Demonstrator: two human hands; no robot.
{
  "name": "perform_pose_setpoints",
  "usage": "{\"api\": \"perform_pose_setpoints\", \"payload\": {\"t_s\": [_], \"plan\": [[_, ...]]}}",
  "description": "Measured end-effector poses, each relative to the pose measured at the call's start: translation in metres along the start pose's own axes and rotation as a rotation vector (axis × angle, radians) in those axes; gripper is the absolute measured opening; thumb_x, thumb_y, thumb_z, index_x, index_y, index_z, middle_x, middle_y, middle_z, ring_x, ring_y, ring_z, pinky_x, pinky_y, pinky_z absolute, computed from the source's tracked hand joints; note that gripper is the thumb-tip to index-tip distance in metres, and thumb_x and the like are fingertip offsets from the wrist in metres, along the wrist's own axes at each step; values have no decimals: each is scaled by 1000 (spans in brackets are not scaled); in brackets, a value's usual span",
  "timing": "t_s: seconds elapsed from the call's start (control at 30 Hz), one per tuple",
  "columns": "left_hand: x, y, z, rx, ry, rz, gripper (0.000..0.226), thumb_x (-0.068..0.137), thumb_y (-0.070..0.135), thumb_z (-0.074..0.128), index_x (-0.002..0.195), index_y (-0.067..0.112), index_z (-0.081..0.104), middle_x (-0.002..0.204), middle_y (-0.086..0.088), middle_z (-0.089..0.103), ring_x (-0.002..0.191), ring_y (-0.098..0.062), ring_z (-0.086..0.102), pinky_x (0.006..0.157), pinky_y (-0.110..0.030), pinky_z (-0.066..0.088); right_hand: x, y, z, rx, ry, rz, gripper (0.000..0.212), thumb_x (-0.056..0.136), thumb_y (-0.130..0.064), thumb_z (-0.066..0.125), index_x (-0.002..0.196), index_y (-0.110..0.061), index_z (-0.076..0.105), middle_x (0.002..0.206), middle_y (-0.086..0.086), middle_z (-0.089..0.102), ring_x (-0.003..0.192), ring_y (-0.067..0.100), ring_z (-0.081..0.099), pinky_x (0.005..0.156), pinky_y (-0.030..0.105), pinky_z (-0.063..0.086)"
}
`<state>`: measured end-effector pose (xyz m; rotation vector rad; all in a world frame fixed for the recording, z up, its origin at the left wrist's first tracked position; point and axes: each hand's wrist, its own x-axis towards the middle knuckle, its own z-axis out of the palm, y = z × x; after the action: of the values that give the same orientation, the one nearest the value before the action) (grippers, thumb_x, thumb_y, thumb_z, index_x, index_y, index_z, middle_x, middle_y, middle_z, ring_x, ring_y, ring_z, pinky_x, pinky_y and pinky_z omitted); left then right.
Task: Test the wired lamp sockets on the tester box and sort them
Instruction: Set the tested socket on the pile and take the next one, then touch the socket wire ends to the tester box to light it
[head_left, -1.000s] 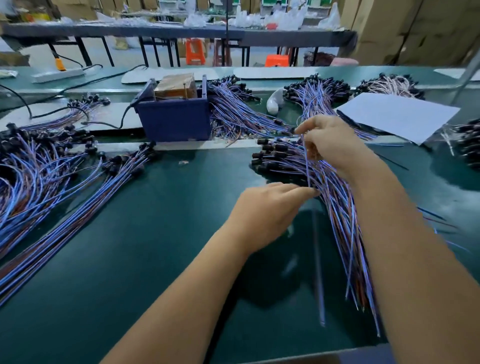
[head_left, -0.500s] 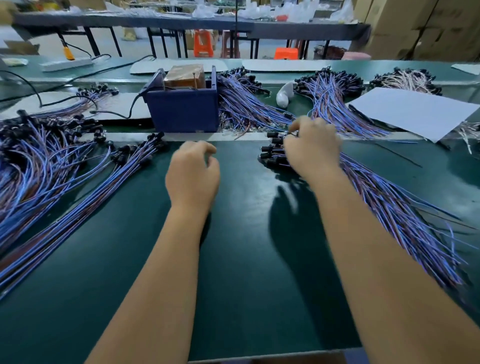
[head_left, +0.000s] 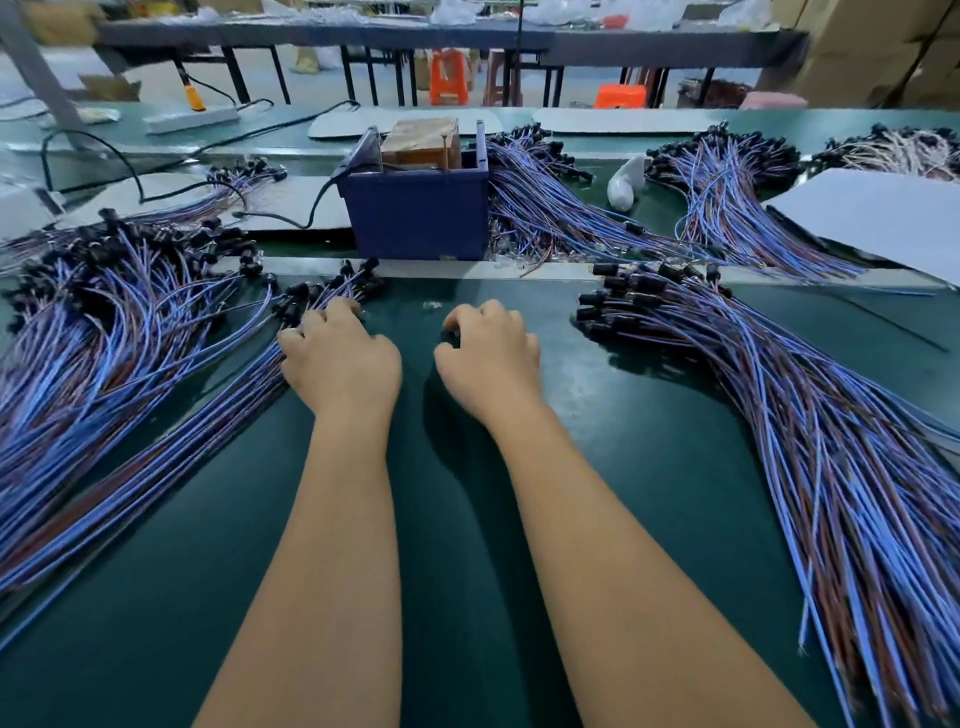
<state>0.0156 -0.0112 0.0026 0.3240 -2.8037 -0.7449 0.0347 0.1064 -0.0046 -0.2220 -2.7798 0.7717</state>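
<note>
**Both hands down in front of the blue box**

The blue tester box (head_left: 415, 213) stands at the far edge of the green table (head_left: 467, 519); the left hand (head_left: 340, 358) lies in front of it and to its left, fingers curled on the socket ends of a wire bundle (head_left: 171, 441); the right hand (head_left: 488, 353) sits just in front of the box, fingers curled, a small dark piece at its fingertips, though whether it grips it I cannot tell; a second heap of wired sockets (head_left: 779, 415) fans out right of the box; a white sheet (head_left: 872, 218) lies further right.
</note>
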Motion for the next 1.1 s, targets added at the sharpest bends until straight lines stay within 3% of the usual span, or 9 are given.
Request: {"api": "perform_pose_setpoints", "payload": {"t_s": [0.23, 0.43, 0.53, 0.63, 0.7, 0.8, 0.93, 1.0, 1.1], "plan": [[2, -3, 1, 48, 7, -10, 37, 97, 19, 49, 133, 22, 57, 135, -18, 48, 125, -39, 38, 98, -44, 36, -8, 7, -9, 319, 7, 17, 23, 92, -19, 47, 102, -19, 67, 109, -1, 62, 108, 21, 45, 97, 40, 40], [-1, -4, 2, -50, 102, 19, 29, 98, 18, 52, 123, 20, 66, 128, -17, 51, 119, -39, 44, 93, -46, 40, -12, 6, -14, 491, -1, 56, 20, 91, -15, 48, 94, -20, 67, 96, -3, 64, 99, 23, 55, 90, 42, 47], [-3, -3, 0, -294, 276, 112, 24, 97, 12, 54, 116, 14, 68, 129, -11, 46, 115, -27, 45, 86, -28, 38, -13, 6, -14, 544, 37, 50, 18, 91, -15, 48, 90, -20, 66, 86, -6, 64, 88, 19, 57, 82, 38, 49], [-3, 7, -4, -570, 370, 219, 22, 97, 13, 56, 115, 18, 67, 118, 3, 54, 89, -7, 47, 77, -9, 36, -16, 4, -18, 725, 61, 52, 20, 93, -17, 48, 83, -22, 64, 73, -6, 62, 69, 14, 55, 67, 34, 48], [-7, 16, -8, -799, 302, 266, 21, 97, 13, 56, 112, 21, 68, 104, 14, 62, 80, -1, 53, 77, -11, 44, -16, 2, -21, 878, 31, 74, 23, 97, -18, 45, 83, -21, 63, 71, 2, 64, 62, 16, 55, 60, 31, 48], [-15, 27, -13, -1071, 107, 347, 21, 92, 6, 58, 105, 16, 71, 95, 8, 71, 86, -2, 63, 78, -15, 47, -14, -2, -25, 1135, -102, 115, 29, 104, -25, 36, 96, -13, 62, 72, 12, 66, 61, 23, 58, 59, 29, 47], [-21, 32, -20, -1446, -369, 345, 26, 86, 14, 52, 89, 15, 77, 86, -3, 72, 80, -12, 67, 73, -22, 53, -10, -1, -27, 1301, -258, 146, 51, 106, -43, 22, 107, -13, 63, 80, 10, 66, 72, 24, 64, 68, 32, 52], [-23, 34, -20, -1458, -605, 313, 32, 87, 27, 49, 83, 14, 79, 82, -6, 71, 74, -17, 66, 70, -27, 54, -8, 0, -28, 1395, -263, 199, 45, 105, -43, 26, 103, -15, 62, 84, 9, 63, 74, 21, 62, 72, 33, 53], [-25, 37, -17, -1403, -811, 263, 38, 87, 33, 49, 80, 9, 78, 81, -9, 71, 76, -18, 65, 74, -27, 55, -6, 3, -30, 1469, -199, 236, 35, 104, -31, 36, 91, -14, 64, 84, 5, 60, 71, 13, 57, 68, 28, 48]]}}
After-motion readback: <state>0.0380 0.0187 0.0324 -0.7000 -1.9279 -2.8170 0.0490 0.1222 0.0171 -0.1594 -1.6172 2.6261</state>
